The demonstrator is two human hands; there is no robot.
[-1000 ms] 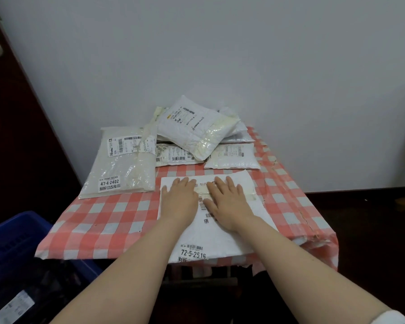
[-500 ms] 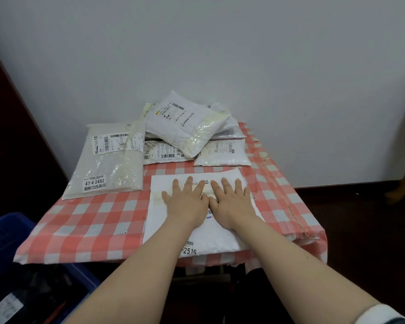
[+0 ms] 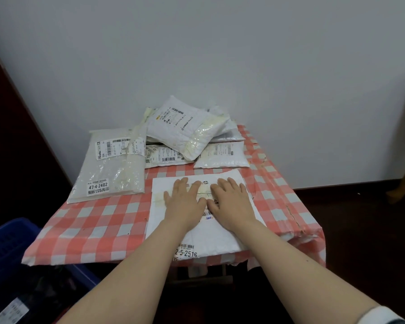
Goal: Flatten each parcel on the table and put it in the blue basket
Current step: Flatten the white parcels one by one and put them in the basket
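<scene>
White parcel (image 3: 211, 239) lies on the checked table (image 3: 91, 225) at its front edge, the blue basket (image 3: 7, 249) low to the left; pressure should run from the centre outward to expel trapped air. Left hand (image 3: 185, 202) and right hand (image 3: 232, 199) rest side by side on it, fingers (image 3: 194, 185) straight, slightly spread, pressing down, gripping nothing.

Dim, soft, even indoor light leaves the white wall (image 3: 243, 54) greyish and the floor (image 3: 360, 230) almost black, with mild glare on the topmost parcel (image 3: 185, 127), slight overall softness, and wide-angle bowing along the left-hand door edge (image 3: 21, 108).
</scene>
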